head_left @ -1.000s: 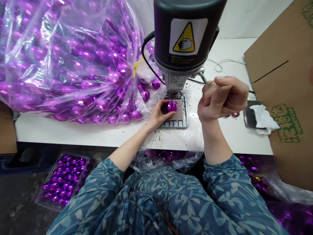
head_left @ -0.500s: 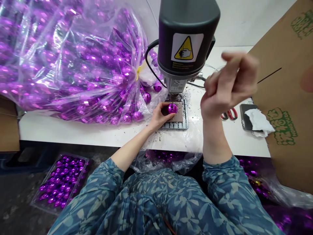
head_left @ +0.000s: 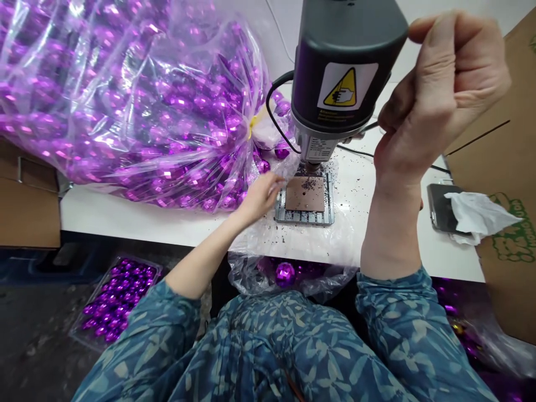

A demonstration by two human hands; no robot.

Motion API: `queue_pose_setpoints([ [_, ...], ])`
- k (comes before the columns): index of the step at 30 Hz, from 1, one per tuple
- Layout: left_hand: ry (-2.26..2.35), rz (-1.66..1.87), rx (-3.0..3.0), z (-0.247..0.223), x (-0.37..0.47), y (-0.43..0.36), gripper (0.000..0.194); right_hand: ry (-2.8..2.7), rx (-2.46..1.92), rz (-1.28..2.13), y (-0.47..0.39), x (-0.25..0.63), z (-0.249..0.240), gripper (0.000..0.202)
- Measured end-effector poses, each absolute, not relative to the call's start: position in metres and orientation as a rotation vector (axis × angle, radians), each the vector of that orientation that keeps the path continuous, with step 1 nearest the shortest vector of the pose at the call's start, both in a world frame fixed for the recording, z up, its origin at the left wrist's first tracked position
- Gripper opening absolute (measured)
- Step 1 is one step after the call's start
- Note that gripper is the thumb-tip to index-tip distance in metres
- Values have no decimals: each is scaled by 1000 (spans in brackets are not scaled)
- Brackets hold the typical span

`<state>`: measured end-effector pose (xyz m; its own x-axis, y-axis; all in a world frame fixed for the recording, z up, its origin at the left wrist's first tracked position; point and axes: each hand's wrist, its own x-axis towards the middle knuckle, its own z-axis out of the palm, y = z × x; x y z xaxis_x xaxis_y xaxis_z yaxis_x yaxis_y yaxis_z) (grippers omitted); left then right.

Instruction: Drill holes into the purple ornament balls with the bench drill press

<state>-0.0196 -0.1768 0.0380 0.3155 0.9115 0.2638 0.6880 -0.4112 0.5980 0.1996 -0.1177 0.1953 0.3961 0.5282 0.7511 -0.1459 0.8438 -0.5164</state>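
Note:
In the head view, my left hand (head_left: pixel 262 195) is beside the left edge of the drill press base (head_left: pixel 301 218). Its fingers are slightly apart and nothing shows in them. A brown square plate (head_left: pixel 314 202) with a dark hole lies on that base, dusted with purple shavings. My right hand (head_left: pixel 444 95) is raised at the right of the drill press (head_left: pixel 352 61), its fingers curled around the thin lever (head_left: pixel 370 127). Below the table edge, a shiny purple faceted ball (head_left: pixel 285 274) is over the clear plastic bag (head_left: pixel 247 276) at my lap.
A large tied bag of purple balls (head_left: pixel 167 111) fills the left of the table. A tray of balls (head_left: pixel 119 298) is on the floor. Right are a phone (head_left: pixel 439 206), white tissue (head_left: pixel 481 215) and a cardboard box (head_left: pixel 511 178). A black cable (head_left: pixel 270 106) loops beside the drill.
My left hand has let go of the purple ball and drawn left off the plate; a ball now shows below the table edge. My right hand is higher and further right in view.

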Motion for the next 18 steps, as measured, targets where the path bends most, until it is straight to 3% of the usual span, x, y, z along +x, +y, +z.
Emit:
queue_pose_setpoints([
  [3, 1841, 639, 2223, 24, -20, -115, 36, -1086, -406, 434, -116, 200, 195, 37],
  [8, 2071, 262, 2206, 18, -21, -78, 35, -1108, -412, 405, -118, 199, 195, 37],
  [10, 2021, 418, 2198, 24, -28, -83, 37, -1134, -418, 393, -121, 199, 195, 36],
  [15, 1602, 1244, 1862, 47, -37, -133, 49, -1145, -466, 395, -128, 200, 196, 23],
  [18, 1261, 1292, 1418, 50, -23, -173, 48, -1116, -509, 398, -128, 201, 196, 28],
])
